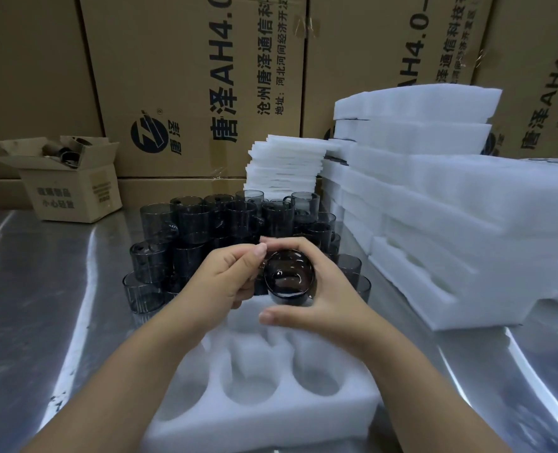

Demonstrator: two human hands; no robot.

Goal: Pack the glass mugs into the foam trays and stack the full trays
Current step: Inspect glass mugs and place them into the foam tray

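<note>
Several big cardboard cartons (189, 76) wall off the far edge of the bench (42, 289). Each is printed sideways with a round logo and "唐泽AH4.0". A smaller line begins "沧州唐泽通信科技", and an address line starts "地址:河北河间".

Along the right edge stands a tall stack of foam trays (434, 223), close enough to reach, I judge. I cannot tell whether those are filled.

The glass mugs (205, 223), smoky grey, are piled in tiers at the middle of the bench. They sit just beyond the open foam tray (264, 429), so each one travels only a short way. That tray lies at the near edge under my forearms, and every round well I can see is empty.

Behind the mugs, a pile of thin foam sheets (287, 168) leans against the cartons. A small open carton (71, 194) sits toward the far left corner, its print too blurred to read surely.

My left hand (225, 279) and right hand (330, 295) both grasp one mug (289, 279), held over the tray's far end. The left pinches its side. The right cups it, thumb underneath. It is tipped with one round end toward me, probably to check the glass before seating it.
</note>
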